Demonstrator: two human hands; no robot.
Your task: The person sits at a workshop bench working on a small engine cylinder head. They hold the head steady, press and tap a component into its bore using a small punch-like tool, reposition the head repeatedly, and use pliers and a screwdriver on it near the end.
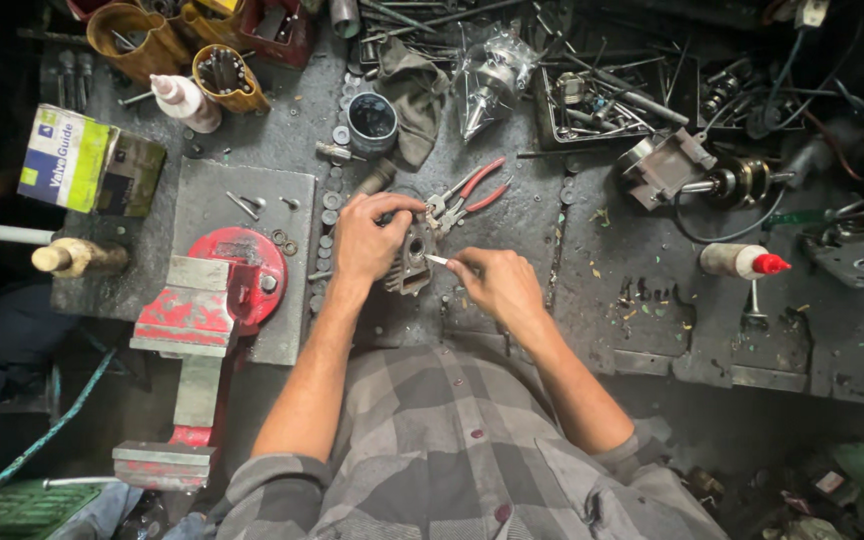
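At the left of the dark, cluttered surface (pixel 552 250) stands a red vise (pixel 214 300), and just right of it the left hand (pixel 367 240) curls its fingers over the top of a small grey metal engine part (pixel 410 258), holding it steady on the surface in front of the person. The right hand (pixel 497 285) pinches a thin pale sliver (pixel 436 260) between thumb and fingertips, its tip touching the part's side, with red-handled pliers (pixel 467 195) lying just behind. The work seems to be at the fitting or scraping stage, and the next move likely calls for a firm hold and fine, careful pressure at that tip.
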